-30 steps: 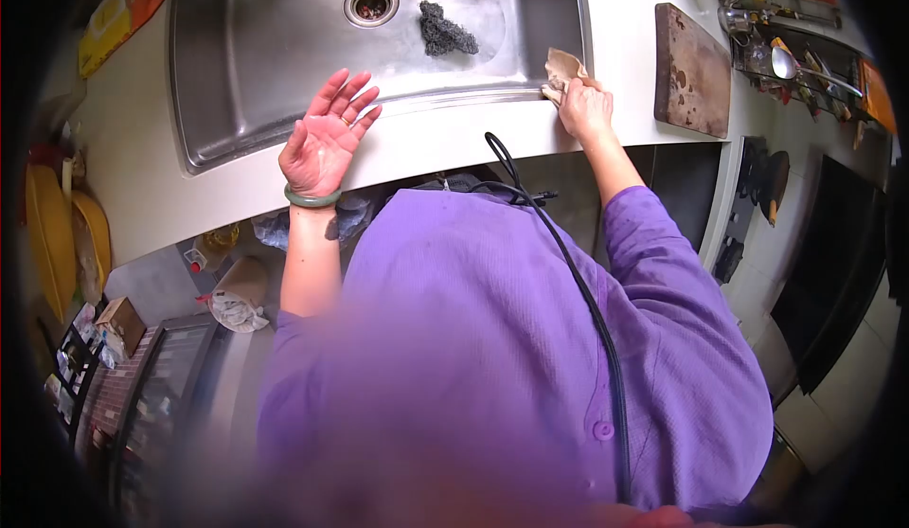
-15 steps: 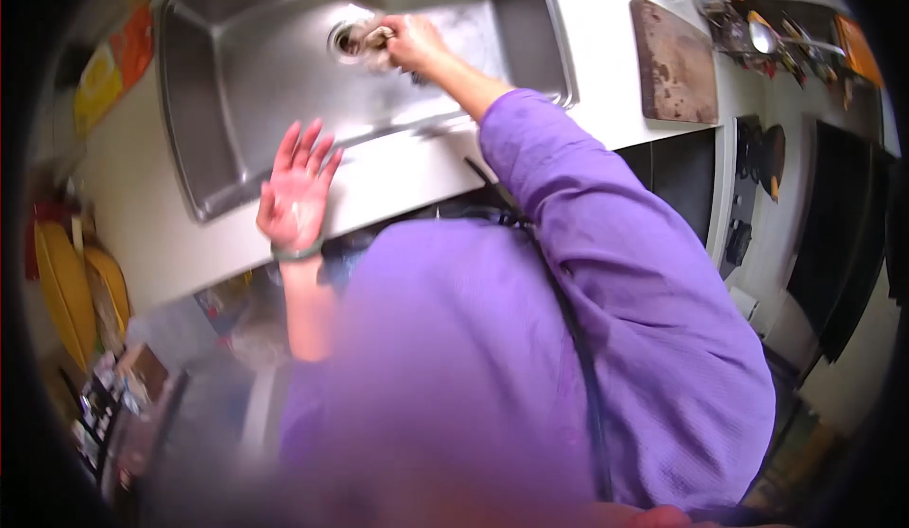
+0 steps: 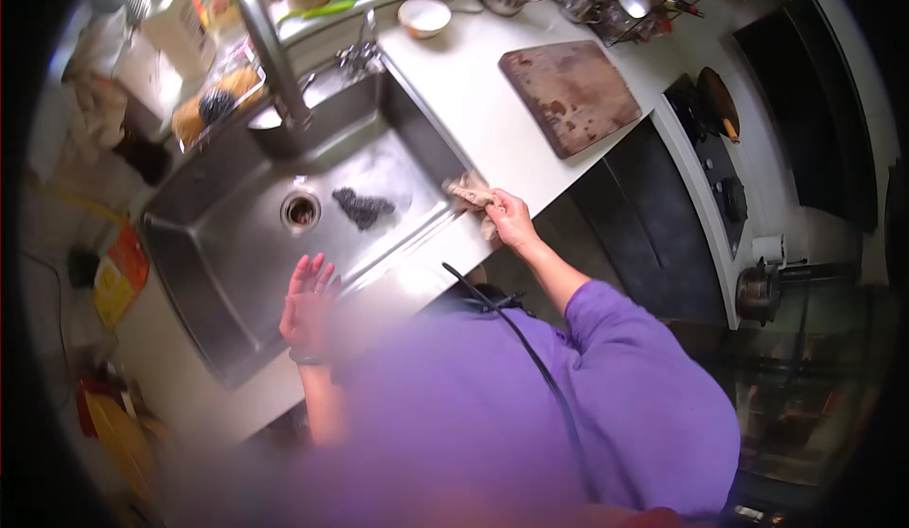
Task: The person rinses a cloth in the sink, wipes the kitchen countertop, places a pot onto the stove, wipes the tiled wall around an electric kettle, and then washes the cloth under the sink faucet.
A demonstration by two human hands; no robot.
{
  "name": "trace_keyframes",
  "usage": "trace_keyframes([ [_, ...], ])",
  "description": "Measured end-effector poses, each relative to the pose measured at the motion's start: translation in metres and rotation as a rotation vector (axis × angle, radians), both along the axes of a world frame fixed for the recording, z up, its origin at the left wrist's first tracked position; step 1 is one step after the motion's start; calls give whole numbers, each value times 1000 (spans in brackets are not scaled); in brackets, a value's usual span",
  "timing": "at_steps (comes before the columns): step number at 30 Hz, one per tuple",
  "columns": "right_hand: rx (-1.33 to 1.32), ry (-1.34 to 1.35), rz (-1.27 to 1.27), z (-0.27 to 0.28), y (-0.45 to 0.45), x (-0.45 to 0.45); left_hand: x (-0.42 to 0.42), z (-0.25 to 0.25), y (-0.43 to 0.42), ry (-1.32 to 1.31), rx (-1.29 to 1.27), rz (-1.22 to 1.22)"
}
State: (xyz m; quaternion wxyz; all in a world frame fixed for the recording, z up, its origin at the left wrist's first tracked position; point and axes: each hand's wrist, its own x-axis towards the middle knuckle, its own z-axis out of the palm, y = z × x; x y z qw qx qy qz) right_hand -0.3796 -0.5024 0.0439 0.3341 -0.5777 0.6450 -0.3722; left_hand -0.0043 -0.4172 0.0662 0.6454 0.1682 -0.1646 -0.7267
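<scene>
My right hand (image 3: 512, 218) is closed on a crumpled beige cloth (image 3: 471, 191), at the right front corner of the stainless steel sink (image 3: 227, 291). Part of the cloth hangs over the sink's rim and the counter beside it. Over the front left part of the sink, my left hand (image 3: 308, 305) is raised with its fingers stretched out and nothing in it. A dark grey mesh-like cloth (image 3: 363, 208) lies on the sink floor, to the right of the round drain (image 3: 301, 210).
A stained wooden cutting board (image 3: 571, 97) lies on the white counter (image 3: 454, 83) right of the sink. Behind it stand a small bowl (image 3: 424, 17) and a utensil rack (image 3: 634, 7). The tap (image 3: 270, 54) arches over the sink's back edge.
My right hand has moved the beige cloth from beside the drain to the sink's right front corner. My left hand stays open. The view has shifted, now showing the tap and dark cloth.
</scene>
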Motion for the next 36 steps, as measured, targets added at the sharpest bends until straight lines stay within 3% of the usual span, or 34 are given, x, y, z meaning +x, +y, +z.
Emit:
trace_keyframes([
  [1, 98, -320, -110, 11, -8, -3, -13, 9, -13, -7, -28, -12],
  [2, 55, -464, -137, 26, -15, -13, -25, 19, -24, -123, -6, -51],
  [5, 66, -613, -393, 55, -29, -80, -73, 41, -56, -316, 76, -133],
  [7, -18, -645, -585, 47, -39, -154, -109, 46, -79, -347, -35, -214],
  [9, -10, -967, -723, 40, -52, -229, -155, 48, -103, -432, -101, -276],
  [11, -72, -1141, -800, 10, -77, -323, -208, 52, -124, -417, -150, -374],
  [13, -209, -1235, -791, 21, -91, -382, -266, 56, -142, -569, -111, -408],
  [15, -257, -1197, -803, 25, -113, -436, -324, 41, -164, -794, -104, -386],
  [16, -157, -1134, -858, 35, -125, -458, -352, 23, -175, -856, -102, -305],
  [17, -301, -917, -929, 19, -147, -487, -378, 6, -185, -918, -99, -224],
  [19, -343, -542, -897, 22, -173, -509, -424, 0, -196, -1057, 1, -132],
  [20, -264, -325, -855, -3, -195, -541, -440, -13, -202, -1155, 27, -127],
  [21, -251, -332, -840, -2, -211, -548, -455, -14, -205, -1252, 58, -122],
  [23, -12, -25, -713, -3, -238, -558, -477, -18, -203, -1329, 67, -166],
  [25, 15, 68, -643, -7, -259, -553, -492, -30, -200, -1173, 22, -126],
  [29, 173, 342, -467, -12, -282, -531, -508, -43, -192, -1349, 10, 33],
  [31, 167, 325, -491, -6, -273, -526, -515, -18, -185, -827, 189, 41],
  [36, 191, 385, -425, -7, -256, -515, -502, -3, -164, -796, 235, 81],
])
